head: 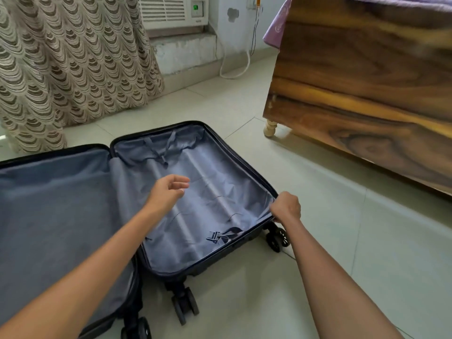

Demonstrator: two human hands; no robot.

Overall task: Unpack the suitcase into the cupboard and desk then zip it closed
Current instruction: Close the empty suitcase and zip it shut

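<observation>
The dark hard-shell suitcase [215, 167] lies open on the pale tiled floor [342, 241]. The brown wooden cabinet [367, 94] stands to its right. The beige scalloped curtain [73, 57] hangs behind its left half.

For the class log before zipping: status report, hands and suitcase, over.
Left hand open, hovering over the lining. Right hand gripping the suitcase rim near a wheel. Suitcase open flat, both halves look empty. Nothing in the way.

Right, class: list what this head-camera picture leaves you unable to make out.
All head view.
Suitcase: left half cut off by the left edge.
Right hand: fingertips hidden by its own knuckles.
Air conditioner display: too small to read.
Wooden bed: cut off by the right edge.
</observation>
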